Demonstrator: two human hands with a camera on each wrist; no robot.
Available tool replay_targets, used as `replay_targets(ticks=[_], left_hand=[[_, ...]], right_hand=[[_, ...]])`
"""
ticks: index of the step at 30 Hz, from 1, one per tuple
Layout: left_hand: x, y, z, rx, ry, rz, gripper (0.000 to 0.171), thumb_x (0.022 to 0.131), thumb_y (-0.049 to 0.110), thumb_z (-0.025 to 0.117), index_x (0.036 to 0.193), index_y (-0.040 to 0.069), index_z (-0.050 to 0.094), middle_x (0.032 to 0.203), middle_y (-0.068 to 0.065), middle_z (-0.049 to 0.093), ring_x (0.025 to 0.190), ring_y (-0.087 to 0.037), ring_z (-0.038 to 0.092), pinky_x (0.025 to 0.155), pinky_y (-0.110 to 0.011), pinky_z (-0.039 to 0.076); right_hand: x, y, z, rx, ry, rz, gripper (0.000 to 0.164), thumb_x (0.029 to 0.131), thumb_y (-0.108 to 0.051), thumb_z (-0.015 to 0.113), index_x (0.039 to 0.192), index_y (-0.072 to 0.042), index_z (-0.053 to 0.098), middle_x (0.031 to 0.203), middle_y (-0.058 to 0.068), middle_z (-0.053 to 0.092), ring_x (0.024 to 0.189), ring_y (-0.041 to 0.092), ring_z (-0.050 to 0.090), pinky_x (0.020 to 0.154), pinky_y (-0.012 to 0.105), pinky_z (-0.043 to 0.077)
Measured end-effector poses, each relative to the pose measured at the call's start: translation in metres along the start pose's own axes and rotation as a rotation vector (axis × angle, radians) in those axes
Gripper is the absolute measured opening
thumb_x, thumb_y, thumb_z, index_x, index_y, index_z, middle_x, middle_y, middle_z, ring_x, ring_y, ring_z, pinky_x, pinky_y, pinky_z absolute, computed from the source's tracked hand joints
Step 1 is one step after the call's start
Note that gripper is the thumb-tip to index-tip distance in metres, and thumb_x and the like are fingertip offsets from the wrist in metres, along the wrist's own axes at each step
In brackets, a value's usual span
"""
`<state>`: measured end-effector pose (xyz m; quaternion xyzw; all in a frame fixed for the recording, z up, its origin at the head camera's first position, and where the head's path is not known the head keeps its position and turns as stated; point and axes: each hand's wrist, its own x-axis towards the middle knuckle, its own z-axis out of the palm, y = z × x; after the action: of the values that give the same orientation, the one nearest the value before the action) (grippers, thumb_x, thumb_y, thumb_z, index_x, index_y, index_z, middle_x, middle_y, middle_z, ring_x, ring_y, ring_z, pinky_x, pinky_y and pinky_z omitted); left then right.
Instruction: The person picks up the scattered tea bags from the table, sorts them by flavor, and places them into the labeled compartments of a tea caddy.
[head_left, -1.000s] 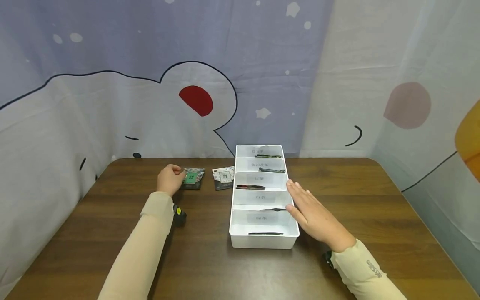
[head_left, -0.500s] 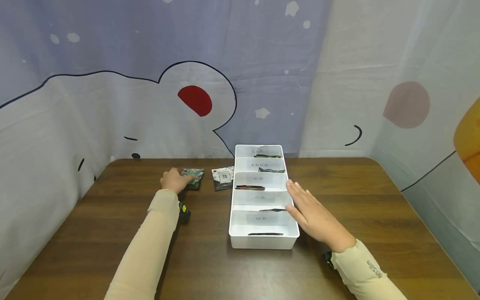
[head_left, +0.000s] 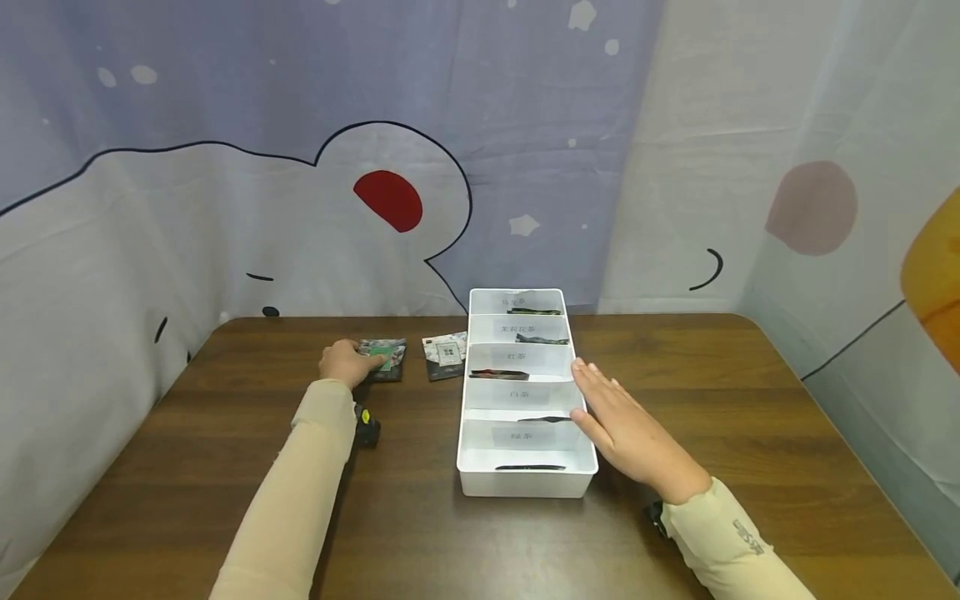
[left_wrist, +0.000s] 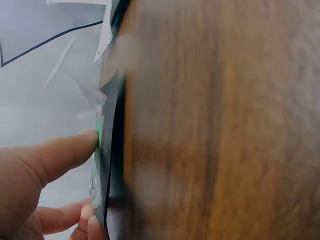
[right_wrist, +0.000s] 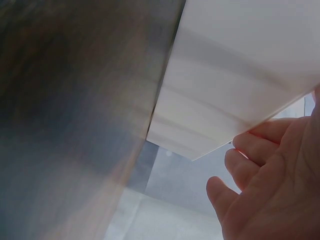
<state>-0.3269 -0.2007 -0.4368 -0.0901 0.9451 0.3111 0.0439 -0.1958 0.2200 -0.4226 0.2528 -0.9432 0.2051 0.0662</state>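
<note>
At the table's back left my left hand (head_left: pixel 347 364) has its thumb on the green label of a tea sachet (head_left: pixel 390 372). In the left wrist view its fingertips meet the edge of that sachet (left_wrist: pixel 106 175), which looks flat on or barely off the table. A second tea sachet (head_left: pixel 447 358), white and dark with a pale label, lies to the right. Beyond it stands a long white divided tray (head_left: pixel 522 486) with labelled compartments, a thin sachet in each. My right hand (head_left: pixel 633 433) rests against the tray's right side with fingers straight; the right wrist view shows the tray wall (right_wrist: pixel 220 85) beside the fingers.
The brown wooden table (head_left: pixel 405 533) runs back to a printed cloth curtain (head_left: pixel 540 167) just behind the tray. The second sachet sits close to the tray's left wall.
My left hand has shifted slightly right, and its thumb has come onto the green-labelled sachet, covering part of the label. My right hand and the tray stay put.
</note>
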Motion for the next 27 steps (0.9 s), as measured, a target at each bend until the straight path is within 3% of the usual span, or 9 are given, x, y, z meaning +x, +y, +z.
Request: replay_targets(ticks=[3, 7, 11, 16, 27], left_hand=[[-0.003, 0.0, -0.001, -0.076, -0.001, -0.013, 0.065, 0.097, 0.029, 0.067, 0.143, -0.013, 0.046, 0.144, -0.035, 0.045, 0.136, -0.053, 0.034, 0.112, -0.061, 0.036], [-0.005, 0.001, -0.001, -0.176, 0.01, -0.033, 0.059, 0.097, 0.02, 0.068, 0.142, -0.01, 0.047, 0.144, -0.033, 0.047, 0.133, -0.049, 0.042, 0.108, -0.058, 0.042], [-0.005, 0.003, 0.0, -0.218, 0.045, -0.049, 0.047, 0.096, 0.015, 0.066, 0.135, -0.007, 0.052, 0.139, -0.03, 0.055, 0.125, -0.045, 0.053, 0.105, -0.053, 0.046], [-0.009, 0.006, 0.001, -0.256, 0.077, -0.04, 0.037, 0.095, 0.012, 0.063, 0.128, -0.006, 0.058, 0.133, -0.028, 0.061, 0.123, -0.042, 0.057, 0.104, -0.051, 0.045], [-0.017, 0.004, 0.0, -0.444, 0.012, 0.006, 0.042, 0.101, 0.011, 0.055, 0.137, -0.01, 0.054, 0.137, -0.029, 0.054, 0.124, -0.038, 0.052, 0.105, -0.05, 0.045]], right_hand=[[0.0, 0.0, 0.0, 0.001, -0.004, 0.006, 0.064, 0.11, -0.034, 0.043, 0.16, 0.0, 0.023, 0.166, 0.014, 0.023, 0.153, 0.036, 0.021, 0.123, 0.055, 0.019], [-0.001, 0.0, 0.0, 0.002, -0.002, 0.006, 0.063, 0.11, -0.034, 0.043, 0.16, 0.0, 0.023, 0.166, 0.014, 0.023, 0.153, 0.035, 0.02, 0.123, 0.055, 0.019], [-0.002, 0.0, 0.001, 0.001, 0.0, 0.003, 0.063, 0.11, -0.034, 0.043, 0.159, 0.001, 0.024, 0.166, 0.014, 0.023, 0.153, 0.035, 0.02, 0.123, 0.056, 0.019], [-0.002, 0.0, 0.001, 0.005, -0.003, 0.009, 0.064, 0.11, -0.034, 0.043, 0.16, 0.0, 0.023, 0.166, 0.013, 0.022, 0.153, 0.034, 0.019, 0.123, 0.055, 0.019], [0.0, -0.001, -0.001, 0.004, -0.008, 0.007, 0.064, 0.11, -0.035, 0.042, 0.16, 0.0, 0.022, 0.166, 0.014, 0.022, 0.153, 0.034, 0.019, 0.123, 0.056, 0.019]])
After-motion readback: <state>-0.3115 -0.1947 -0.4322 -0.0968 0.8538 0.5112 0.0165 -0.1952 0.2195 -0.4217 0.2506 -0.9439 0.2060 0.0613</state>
